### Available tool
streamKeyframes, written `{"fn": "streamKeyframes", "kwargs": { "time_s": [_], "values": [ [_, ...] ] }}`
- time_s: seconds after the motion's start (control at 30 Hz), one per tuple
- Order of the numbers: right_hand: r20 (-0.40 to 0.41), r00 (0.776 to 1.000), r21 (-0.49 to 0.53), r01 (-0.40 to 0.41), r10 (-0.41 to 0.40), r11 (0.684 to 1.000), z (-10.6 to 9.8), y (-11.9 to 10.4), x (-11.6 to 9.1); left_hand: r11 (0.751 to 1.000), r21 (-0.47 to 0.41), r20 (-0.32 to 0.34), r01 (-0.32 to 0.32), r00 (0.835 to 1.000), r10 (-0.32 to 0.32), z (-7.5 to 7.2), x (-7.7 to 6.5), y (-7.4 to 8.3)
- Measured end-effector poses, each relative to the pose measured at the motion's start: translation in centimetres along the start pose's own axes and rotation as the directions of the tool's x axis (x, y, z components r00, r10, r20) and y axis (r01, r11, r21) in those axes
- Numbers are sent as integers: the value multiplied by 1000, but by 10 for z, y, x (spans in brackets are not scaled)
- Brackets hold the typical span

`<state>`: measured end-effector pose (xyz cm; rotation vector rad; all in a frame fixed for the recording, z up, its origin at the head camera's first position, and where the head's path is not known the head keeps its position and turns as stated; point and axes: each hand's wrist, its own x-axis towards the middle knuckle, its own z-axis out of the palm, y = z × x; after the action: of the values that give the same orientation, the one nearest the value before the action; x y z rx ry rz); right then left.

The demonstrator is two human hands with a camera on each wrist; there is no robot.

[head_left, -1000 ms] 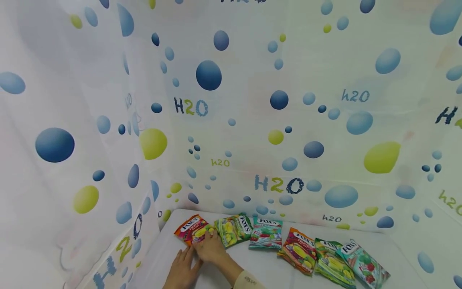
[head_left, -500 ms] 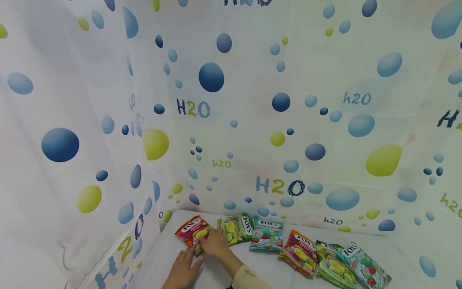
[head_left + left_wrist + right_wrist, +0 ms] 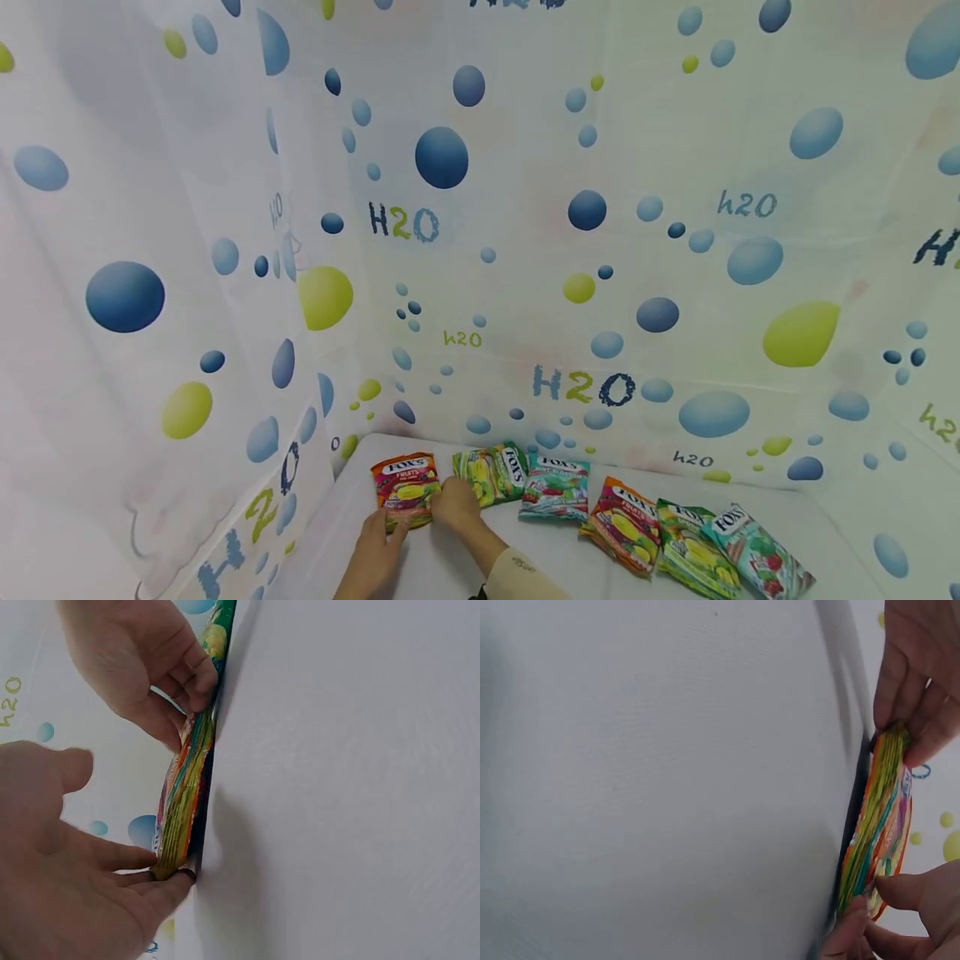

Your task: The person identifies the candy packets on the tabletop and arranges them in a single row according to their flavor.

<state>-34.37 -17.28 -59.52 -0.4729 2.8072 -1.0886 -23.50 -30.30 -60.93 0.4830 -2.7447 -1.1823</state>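
An orange-and-red FOX'S fruits candy bag [image 3: 406, 482] lies at the left end of a row of bags, printed face toward the camera. My left hand [image 3: 374, 552] grips its near left corner, fingertips on both sides of the edge in the left wrist view. At the near right corner my right hand [image 3: 459, 505] pinches the bag between thumb and fingers. Both wrist views show the bag's near edge [image 3: 184, 802] end-on, with green, teal and orange stripes along it. The right fingers cover part of that edge in the right wrist view.
A green FOX'S bag [image 3: 491, 475] is close beside my right hand. A teal bag [image 3: 555, 487] follows, then another orange bag [image 3: 624, 525], a green one [image 3: 697, 546] and a teal one [image 3: 757, 546] overlapping. A patterned curtain [image 3: 510, 217] rises behind the white table [image 3: 442, 575].
The orange bag at the left has turned from slanted to nearly straight. My left hand has come onto its near left corner, and my right hand has shifted from its face to the right corner.
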Motion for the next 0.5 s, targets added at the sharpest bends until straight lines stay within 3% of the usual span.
{"fn": "streamKeyframes", "kwargs": {
  "time_s": [0.13,0.27,0.5],
  "values": [
    [-6,999,39,-49,49,998,1,5,1,999,-40,-122,-23,992,18,-5,0,-1],
    [-6,996,91,-94,94,991,4,9,1,995,-102,-240,-4,971,-20,-7,-3,-5],
    [-4,992,176,-120,123,977,1,12,-5,989,-146,-330,36,940,-84,-2,-4,-3]
  ]
}}
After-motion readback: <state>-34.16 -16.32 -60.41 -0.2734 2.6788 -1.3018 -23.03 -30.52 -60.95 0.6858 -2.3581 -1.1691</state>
